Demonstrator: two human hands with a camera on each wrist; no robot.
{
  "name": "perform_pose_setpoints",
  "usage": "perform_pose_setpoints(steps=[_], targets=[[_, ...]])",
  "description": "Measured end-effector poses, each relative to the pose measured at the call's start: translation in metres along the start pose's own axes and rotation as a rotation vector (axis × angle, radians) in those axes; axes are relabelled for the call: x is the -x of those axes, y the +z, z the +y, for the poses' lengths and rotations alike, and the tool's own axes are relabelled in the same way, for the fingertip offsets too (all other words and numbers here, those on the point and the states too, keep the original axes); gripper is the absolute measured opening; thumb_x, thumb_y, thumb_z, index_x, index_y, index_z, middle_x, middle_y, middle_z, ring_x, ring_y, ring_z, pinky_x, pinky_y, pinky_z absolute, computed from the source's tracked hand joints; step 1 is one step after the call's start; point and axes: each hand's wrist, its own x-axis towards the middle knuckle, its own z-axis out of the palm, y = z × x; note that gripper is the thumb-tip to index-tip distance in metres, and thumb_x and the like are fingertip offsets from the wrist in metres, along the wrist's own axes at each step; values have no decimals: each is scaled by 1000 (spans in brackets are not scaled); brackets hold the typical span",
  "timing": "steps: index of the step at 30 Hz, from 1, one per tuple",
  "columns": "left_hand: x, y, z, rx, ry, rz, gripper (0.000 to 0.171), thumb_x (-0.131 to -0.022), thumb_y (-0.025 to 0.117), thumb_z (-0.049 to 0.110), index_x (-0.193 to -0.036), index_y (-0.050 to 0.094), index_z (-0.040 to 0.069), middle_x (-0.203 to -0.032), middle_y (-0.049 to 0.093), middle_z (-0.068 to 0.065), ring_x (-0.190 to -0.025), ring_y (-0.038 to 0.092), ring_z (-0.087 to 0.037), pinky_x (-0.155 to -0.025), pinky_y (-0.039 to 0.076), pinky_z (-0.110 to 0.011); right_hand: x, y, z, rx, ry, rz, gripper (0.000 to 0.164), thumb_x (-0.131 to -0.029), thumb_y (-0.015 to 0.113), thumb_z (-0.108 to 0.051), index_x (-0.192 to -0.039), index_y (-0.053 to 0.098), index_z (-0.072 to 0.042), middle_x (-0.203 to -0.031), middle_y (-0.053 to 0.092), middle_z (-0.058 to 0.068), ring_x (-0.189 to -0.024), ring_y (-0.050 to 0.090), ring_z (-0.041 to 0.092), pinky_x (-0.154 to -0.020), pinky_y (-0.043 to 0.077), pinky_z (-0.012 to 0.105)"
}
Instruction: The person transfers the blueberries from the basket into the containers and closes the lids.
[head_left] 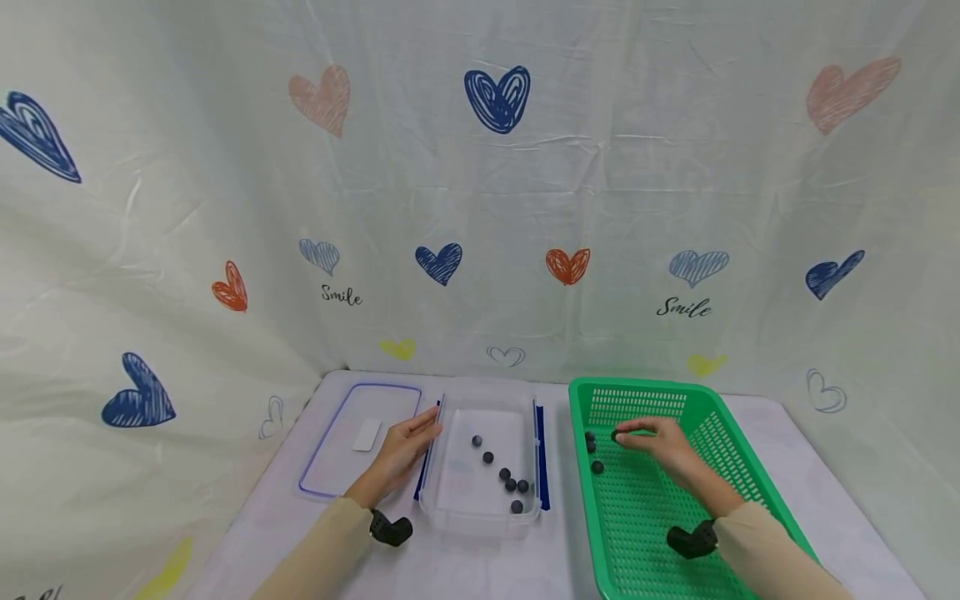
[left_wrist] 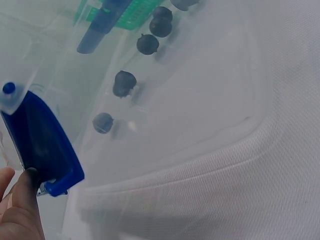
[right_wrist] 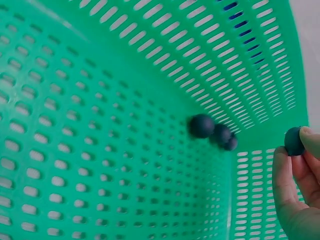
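My right hand point(head_left: 666, 448) pinches a blueberry point(right_wrist: 294, 141) between thumb and fingertips, inside the green basket point(head_left: 633, 521) near its far left corner. In the right wrist view, three more blueberries point(right_wrist: 202, 126) sit close together along the basket's wall. My left hand point(head_left: 399, 457) grips the left side of a clear plastic container point(head_left: 465, 487) at its blue clip flap point(left_wrist: 47, 142), which hangs outward. Several blueberries point(head_left: 505, 474) lie scattered on the container floor, mostly toward its right side.
Left of the container lies its clear lid point(head_left: 330, 454) with a blue edge, a white rectangle point(head_left: 367, 435) on it. Another blue flap point(head_left: 542, 458) hangs on the container's right side. Behind the table point(head_left: 525, 571) hangs a white curtain point(head_left: 480, 192) printed with hearts.
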Motion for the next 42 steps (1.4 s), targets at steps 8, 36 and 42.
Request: perform_pose_setpoints(steps=[8, 36, 42], targets=[[0, -1, 0, -1, -5, -15, 54, -89, 61, 16, -137, 41, 3, -142, 36, -12, -129, 34, -22, -99, 35, -29, 2, -3, -16, -37, 11, -15, 37, -85, 67, -22, -113, 62, 2, -122, 54, 19, -117, 44, 38, -94, 40, 53], [0, -1, 0, 32, -5, -16, 54, -89, 61, 13, -137, 41, 1, -141, 37, -13, -129, 34, -22, -98, 36, -27, 8, 29, -63, -176, -9, -52, 37, -79, 73, -23, -108, 66, -1, -120, 56, 14, -110, 54, 27, -100, 35, 53], [-1, -1, 0, 14, -6, -14, 53, -90, 60, 13, -137, 41, 2, -142, 37, -13, -129, 34, -22, -99, 34, -29, 9, 37, -74, -177, -19, -70, 34, -78, 74, -23, -106, 67, -3, -117, 58, 12, -104, 58, 23, -98, 37, 51]])
